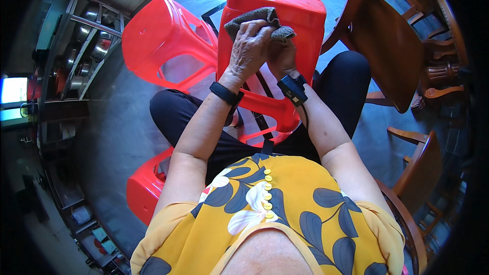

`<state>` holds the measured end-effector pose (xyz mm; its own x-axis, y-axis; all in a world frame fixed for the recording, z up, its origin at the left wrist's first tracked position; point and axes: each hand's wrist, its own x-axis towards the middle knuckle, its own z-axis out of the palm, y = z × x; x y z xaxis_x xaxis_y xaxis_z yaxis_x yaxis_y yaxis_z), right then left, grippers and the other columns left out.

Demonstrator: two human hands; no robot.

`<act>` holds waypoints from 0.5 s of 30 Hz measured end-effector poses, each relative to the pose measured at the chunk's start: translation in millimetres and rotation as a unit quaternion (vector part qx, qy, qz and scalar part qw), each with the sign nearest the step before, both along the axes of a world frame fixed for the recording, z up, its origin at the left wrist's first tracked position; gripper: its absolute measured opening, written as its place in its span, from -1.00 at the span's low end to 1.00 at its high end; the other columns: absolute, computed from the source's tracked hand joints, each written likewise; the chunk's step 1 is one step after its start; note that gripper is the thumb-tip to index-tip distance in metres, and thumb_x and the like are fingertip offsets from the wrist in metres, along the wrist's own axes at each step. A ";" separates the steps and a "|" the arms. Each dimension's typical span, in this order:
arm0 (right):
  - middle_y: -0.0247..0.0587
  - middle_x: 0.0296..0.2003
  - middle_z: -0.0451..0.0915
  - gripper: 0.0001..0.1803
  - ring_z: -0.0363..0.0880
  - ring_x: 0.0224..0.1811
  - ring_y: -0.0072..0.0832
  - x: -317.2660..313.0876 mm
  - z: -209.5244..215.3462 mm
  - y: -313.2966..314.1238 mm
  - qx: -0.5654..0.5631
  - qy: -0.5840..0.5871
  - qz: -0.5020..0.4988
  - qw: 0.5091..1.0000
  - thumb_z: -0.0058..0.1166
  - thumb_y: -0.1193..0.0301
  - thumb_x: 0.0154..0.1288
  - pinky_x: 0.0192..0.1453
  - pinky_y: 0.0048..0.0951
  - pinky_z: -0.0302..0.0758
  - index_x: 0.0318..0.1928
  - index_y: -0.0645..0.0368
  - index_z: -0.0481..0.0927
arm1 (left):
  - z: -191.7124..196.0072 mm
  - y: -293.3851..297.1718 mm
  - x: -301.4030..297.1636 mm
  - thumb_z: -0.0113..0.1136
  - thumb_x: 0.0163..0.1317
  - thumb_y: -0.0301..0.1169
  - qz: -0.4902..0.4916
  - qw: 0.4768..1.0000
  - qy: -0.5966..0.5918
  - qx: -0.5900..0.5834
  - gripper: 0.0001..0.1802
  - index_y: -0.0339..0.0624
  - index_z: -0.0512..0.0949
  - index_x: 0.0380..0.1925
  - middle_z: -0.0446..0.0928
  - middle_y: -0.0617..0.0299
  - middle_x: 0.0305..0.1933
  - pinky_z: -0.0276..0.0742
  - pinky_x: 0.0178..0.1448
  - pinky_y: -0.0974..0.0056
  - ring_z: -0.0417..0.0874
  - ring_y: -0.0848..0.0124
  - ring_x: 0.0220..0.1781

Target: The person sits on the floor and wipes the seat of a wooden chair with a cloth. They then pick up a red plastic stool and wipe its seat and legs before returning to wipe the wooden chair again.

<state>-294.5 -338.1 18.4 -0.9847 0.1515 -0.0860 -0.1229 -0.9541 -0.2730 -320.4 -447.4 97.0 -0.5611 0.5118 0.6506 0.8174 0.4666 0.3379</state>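
Note:
A red plastic stool (304, 18) stands between my knees, its seat tilted toward me. Bunched up against it is a dark grey-brown cloth (267, 15). My left hand (249, 46) is closed on the cloth, its fingers bent over the fabric. Close beside it, my right hand (281, 57) meets the cloth's lower right fold. Its fingers are partly hidden by the fabric and by my left hand, though they look curled on the cloth. Both wrists wear black bands, and the right one carries a small box with a cable.
A second red stool (153, 35) lies tipped at the left, and another red stool (145, 188) is by my left elbow. Brown wooden chairs (389, 46) line the right side. A metal rack (86, 23) with pots stands at the far left on the grey tiled floor (117, 117).

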 end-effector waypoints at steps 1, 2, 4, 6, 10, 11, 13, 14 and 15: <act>-0.20 0.01 0.65 -0.56 0.58 0.12 -0.36 -0.1 1.6 0.2 0.011 0.019 -0.001 1.000 -0.15 0.07 0.53 0.33 -0.25 0.40 0.07 0.16 0.55 | -4.0 -1.5 -1.9 0.26 0.09 -0.57 0.012 1.000 0.001 0.012 -0.66 -0.08 0.62 -0.09 0.53 0.10 0.06 0.44 0.27 0.03 0.49 0.04 0.15; -0.20 0.01 0.66 -0.55 0.58 0.12 -0.36 -0.9 3.6 -0.7 0.022 0.016 -0.008 1.000 -0.15 0.07 0.53 0.33 -0.26 0.40 0.08 0.16 0.54 | -8.0 -5.6 -6.0 0.28 0.09 -0.55 0.039 0.999 -0.004 0.008 -0.65 -0.08 0.62 -0.06 0.53 0.10 0.06 0.45 0.25 0.02 0.50 0.04 0.14; -0.06 0.09 0.64 -0.54 0.57 0.19 -0.28 -2.1 8.7 0.6 0.011 0.009 0.011 1.000 -0.08 0.10 0.52 0.45 -0.20 0.33 0.16 0.20 0.52 | -19.3 -13.5 -9.7 0.28 0.13 -0.52 0.083 0.994 -0.022 0.063 -0.67 -0.09 0.62 -0.05 0.54 0.02 0.05 0.43 0.25 0.01 0.53 0.01 0.13; -0.03 0.09 0.64 -0.54 0.58 0.20 -0.26 -3.5 13.6 -0.3 0.016 -0.019 -0.010 1.000 -0.07 0.12 0.51 0.45 -0.19 0.33 0.18 0.21 0.51 | -31.3 -23.3 -9.4 0.27 0.22 -0.48 0.140 0.984 -0.043 0.101 -0.71 -0.10 0.63 -0.04 0.55 0.00 0.02 0.46 0.21 0.04 0.57 0.04 0.09; -0.03 0.06 0.66 -0.56 0.64 0.14 -0.19 -4.8 20.1 -5.9 0.011 -0.024 -0.033 0.999 0.00 0.18 0.49 0.37 -0.18 0.45 0.21 0.20 0.50 | -49.1 -41.0 0.7 0.24 0.30 -0.48 0.176 0.958 -0.138 0.178 -0.73 -0.13 0.65 0.00 0.58 0.05 -0.05 0.54 0.14 0.13 0.63 0.14 0.04; -0.03 0.05 0.67 -0.56 0.64 0.13 -0.19 -5.0 21.1 -8.1 0.009 -0.048 -0.036 0.998 0.01 0.19 0.49 0.35 -0.17 0.47 0.21 0.19 0.49 | -49.8 -44.6 1.9 0.22 0.30 -0.49 0.169 0.944 -0.196 0.202 -0.72 -0.14 0.65 0.01 0.59 0.06 -0.07 0.53 0.16 0.14 0.64 0.14 0.04; -0.04 0.05 0.67 -0.57 0.65 0.13 -0.19 -5.6 22.7 -10.2 0.022 -0.035 -0.045 0.998 0.01 0.20 0.49 0.34 -0.17 0.48 0.22 0.17 0.49 | -45.5 -48.5 -1.1 0.17 0.31 -0.56 0.157 0.901 -0.270 0.301 -0.65 -0.17 0.62 0.09 0.62 0.19 -0.10 0.56 0.12 0.26 0.67 0.33 -0.03; -0.04 0.04 0.67 -0.58 0.65 0.13 -0.19 -4.4 22.4 -10.5 0.029 -0.027 -0.047 0.998 0.01 0.21 0.49 0.34 -0.17 0.49 0.23 0.16 0.48 | -40.0 -48.6 -7.2 0.16 0.30 -0.58 0.161 0.900 -0.273 0.300 -0.64 -0.17 0.61 0.10 0.62 0.19 -0.08 0.56 0.14 0.25 0.66 0.33 0.01; -0.05 0.04 0.67 -0.58 0.65 0.12 -0.19 -3.5 21.3 -10.6 0.018 -0.032 -0.038 0.999 0.01 0.22 0.49 0.34 -0.17 0.49 0.23 0.16 0.48 | -32.9 -46.8 -15.2 0.15 0.28 -0.60 0.180 0.898 -0.274 0.293 -0.62 -0.17 0.61 0.11 0.62 0.19 -0.05 0.55 0.16 0.25 0.64 0.32 0.04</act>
<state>-298.0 -348.7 39.7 -0.9629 0.2295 -0.1422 -0.1755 -0.9322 -0.3165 -335.6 -494.2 64.1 -0.9398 -0.1082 0.3243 0.2846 0.2781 0.9174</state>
